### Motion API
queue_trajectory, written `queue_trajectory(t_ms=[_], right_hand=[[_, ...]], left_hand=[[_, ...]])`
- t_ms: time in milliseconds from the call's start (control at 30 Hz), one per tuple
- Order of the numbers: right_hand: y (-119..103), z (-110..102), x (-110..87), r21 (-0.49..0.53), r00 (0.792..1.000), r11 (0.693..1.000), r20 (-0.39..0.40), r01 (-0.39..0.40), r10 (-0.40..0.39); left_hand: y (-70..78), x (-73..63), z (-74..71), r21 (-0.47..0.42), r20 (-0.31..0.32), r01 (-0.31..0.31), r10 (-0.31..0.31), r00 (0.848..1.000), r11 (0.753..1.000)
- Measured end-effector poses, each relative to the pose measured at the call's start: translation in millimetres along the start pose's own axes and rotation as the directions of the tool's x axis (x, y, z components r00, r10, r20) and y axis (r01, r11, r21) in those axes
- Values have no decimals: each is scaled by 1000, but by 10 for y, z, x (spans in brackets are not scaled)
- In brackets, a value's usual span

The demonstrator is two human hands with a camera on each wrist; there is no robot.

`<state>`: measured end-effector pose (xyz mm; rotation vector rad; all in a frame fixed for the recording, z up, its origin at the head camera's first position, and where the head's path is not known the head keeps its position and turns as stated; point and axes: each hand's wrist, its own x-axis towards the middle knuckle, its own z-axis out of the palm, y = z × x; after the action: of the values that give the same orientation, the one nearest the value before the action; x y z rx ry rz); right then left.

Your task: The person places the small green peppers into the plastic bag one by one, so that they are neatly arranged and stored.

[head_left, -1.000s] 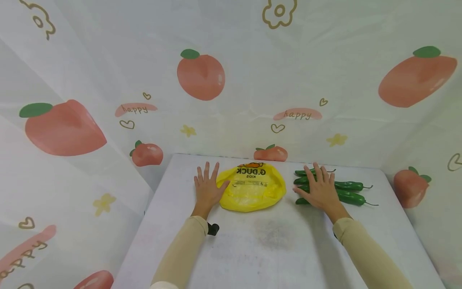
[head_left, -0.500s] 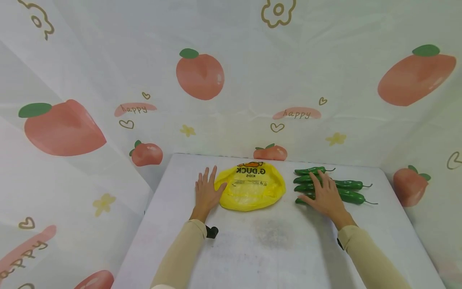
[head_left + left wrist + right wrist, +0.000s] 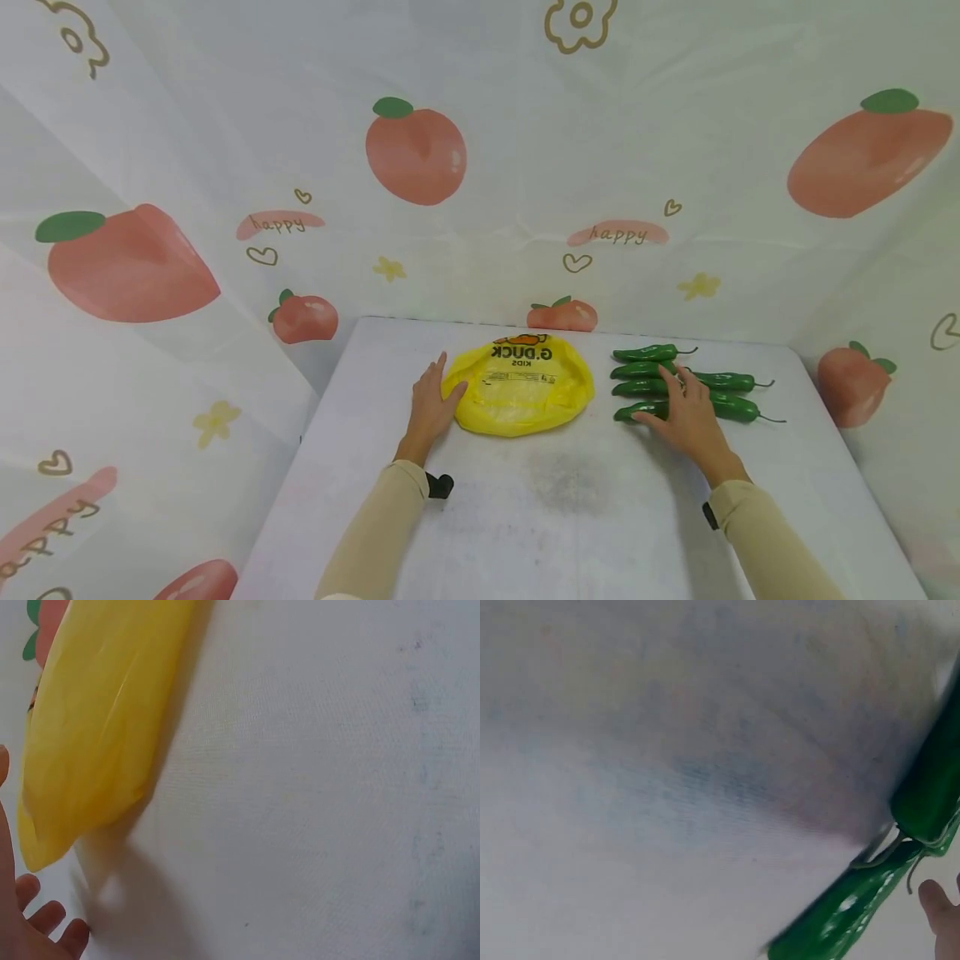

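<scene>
A round yellow plastic bag (image 3: 517, 400) with mirrored "G.DUCK KIDS" print lies at the back middle of the table. My left hand (image 3: 429, 412) is at its left edge, fingers forward and thumb beside the rim; whether it touches cannot be told. In the left wrist view, fingertips (image 3: 48, 917) show below the bag's end. Several green chili peppers (image 3: 647, 353) lie in rows to the right of the bag. Over their near part is my right hand (image 3: 692, 421), fingers spread and bent slightly, thumb by the nearest pepper (image 3: 636, 412). It partly hides the peppers, and none is lifted.
The white table (image 3: 525, 533) has faint dark smudges in front of the bag. A pale cloth wall (image 3: 480, 275) printed with fruit stands behind the table and along both sides.
My right hand has drawn back toward me and slightly right, uncovering more of the peppers. My left hand's fingers have come closer together and lowered slightly. Bag and peppers look unmoved.
</scene>
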<state>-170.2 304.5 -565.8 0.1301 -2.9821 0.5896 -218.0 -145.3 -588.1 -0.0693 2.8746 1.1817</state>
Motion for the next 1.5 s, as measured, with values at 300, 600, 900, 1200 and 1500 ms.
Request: queue_trajectory(t_ms=[300,600,900,1200,1500], right_hand=[[76,62,-99,84,996,996,-88,18,-10],[115,99,-129,130,997,991,-77,-17,27],[145,128,-157,148,999,989,-43,4,3],[117,115,-191,98,1000,995,8,2,-2],[133,107,-207,142,996,989,83,-38,26]], left_hand=[[-33,6,43,-86,-52,-9,4,999,996],[-51,-41,97,-162,-24,26,-31,999,986],[-85,-61,121,-258,-43,-11,0,999,966],[-173,-28,189,-246,-52,-14,2,999,969],[-250,-17,247,-363,-130,51,-105,986,931]])
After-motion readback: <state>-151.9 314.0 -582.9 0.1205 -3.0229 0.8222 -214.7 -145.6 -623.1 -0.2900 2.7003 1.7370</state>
